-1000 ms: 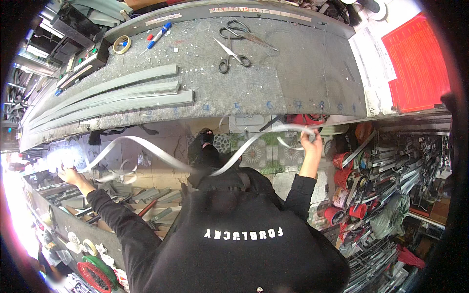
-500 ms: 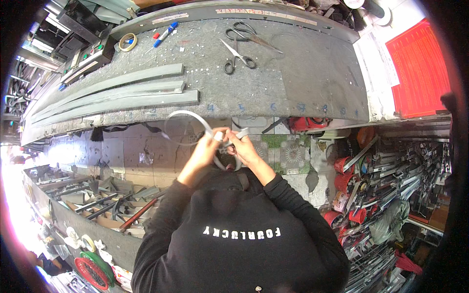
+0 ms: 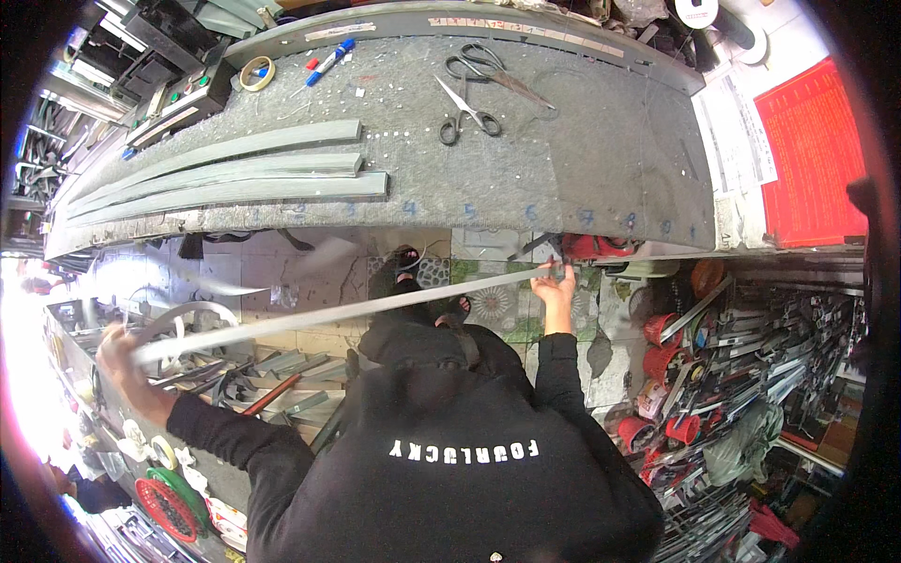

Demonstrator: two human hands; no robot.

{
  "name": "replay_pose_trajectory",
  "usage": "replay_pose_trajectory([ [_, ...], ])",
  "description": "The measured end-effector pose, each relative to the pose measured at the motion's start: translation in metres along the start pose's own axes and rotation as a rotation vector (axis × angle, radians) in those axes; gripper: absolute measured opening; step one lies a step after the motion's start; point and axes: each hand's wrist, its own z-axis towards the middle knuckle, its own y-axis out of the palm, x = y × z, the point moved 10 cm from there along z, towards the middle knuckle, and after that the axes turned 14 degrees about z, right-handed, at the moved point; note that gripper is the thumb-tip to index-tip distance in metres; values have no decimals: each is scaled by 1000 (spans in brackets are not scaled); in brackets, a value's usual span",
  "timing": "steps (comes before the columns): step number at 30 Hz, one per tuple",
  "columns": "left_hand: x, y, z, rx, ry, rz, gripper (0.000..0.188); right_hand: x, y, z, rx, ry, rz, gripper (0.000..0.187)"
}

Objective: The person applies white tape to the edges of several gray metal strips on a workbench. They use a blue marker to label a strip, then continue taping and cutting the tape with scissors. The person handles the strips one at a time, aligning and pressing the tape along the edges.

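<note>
1. On the head view, I see the left hand (image 3: 129, 373) between 8 and 9 o'clock, closed around a pale strip (image 3: 347, 312); blur hides its finger detail.
2. I find the right hand (image 3: 556, 280) at 3 o'clock, near centre, pinching the strip's other end between thumb and fingers.
3. The strip runs nearly straight between both hands, in front of the body, rising towards 3 o'clock; a slack band curls just beside the left hand.
4. Beyond it lies the grey counter (image 3: 619, 131), bearing three grey bars (image 3: 253, 169) at 10 o'clock, a tape roll (image 3: 246, 82) between 10 and 11, a blue marker (image 3: 330, 62) at 11, and scissors (image 3: 483, 121) at 12.
</note>
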Motion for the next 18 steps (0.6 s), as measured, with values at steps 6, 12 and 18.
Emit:
replay_pose_trajectory([
  [6, -155, -79, -14, 335, -271, -253, 40, 46, 91, -93, -615, 361, -704, 41],
  [12, -119, 64, -26, -460, -444, -166, 57, -81, 109, -231, -497, -284, -1975, 32],
  [18, -31, 81, 11, -250, -420, -393, 54, -155, 140, -270, -173, -859, -2208, 38],
])
